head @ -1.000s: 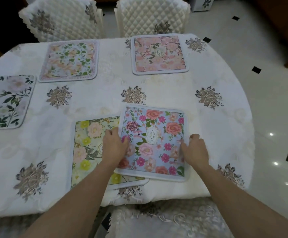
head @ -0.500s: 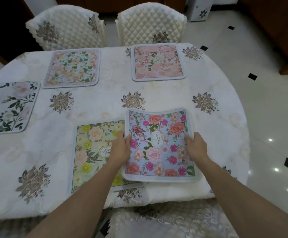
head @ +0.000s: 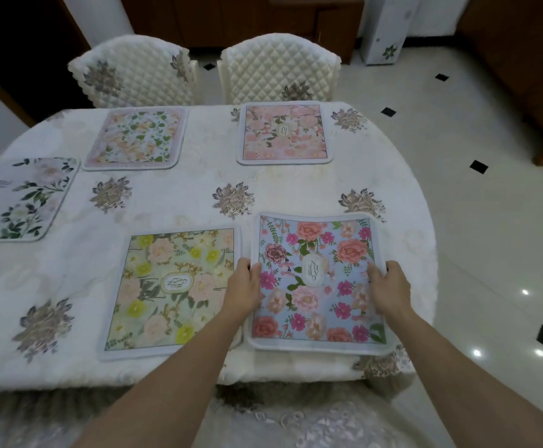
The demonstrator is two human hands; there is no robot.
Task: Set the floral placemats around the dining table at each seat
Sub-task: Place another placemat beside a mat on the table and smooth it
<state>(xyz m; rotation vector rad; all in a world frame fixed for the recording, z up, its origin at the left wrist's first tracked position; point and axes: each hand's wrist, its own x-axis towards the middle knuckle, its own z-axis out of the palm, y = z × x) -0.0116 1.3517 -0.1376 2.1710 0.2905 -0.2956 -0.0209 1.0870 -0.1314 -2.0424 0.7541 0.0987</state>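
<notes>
**A:** You are holding the blue placemat (head: 318, 279) by its two sides. Your left hand (head: 244, 291) is gripping the left edge, and your right hand (head: 389, 287) is gripping the right edge, with the fingers curling onto the printed face.

**B:** The side edges are bowing up a little in your grip. The mat is sitting at the near right of the table (head: 296, 189), with its near edge lying close to the rim in front of you.

**A:** The yellow placemat (head: 173, 286) is lying flat just beside it, on your left. Your left hand is covering part of the seam, so I cannot tell whether the two mats are touching.

**B:** Across the table, the pink placemat (head: 284, 132) is lying in front of the right-hand chair (head: 279, 72). The green-leaf placemat (head: 136, 139) is lying in front of the left-hand chair (head: 134, 76).

**A:** The white placemat (head: 21, 198), the one with dark leaves, is lying at the far left end, and the frame edge is cutting it off.

**B:** The back of the near chair (head: 296, 421) is showing between your forearms, below the table's rim.
</notes>
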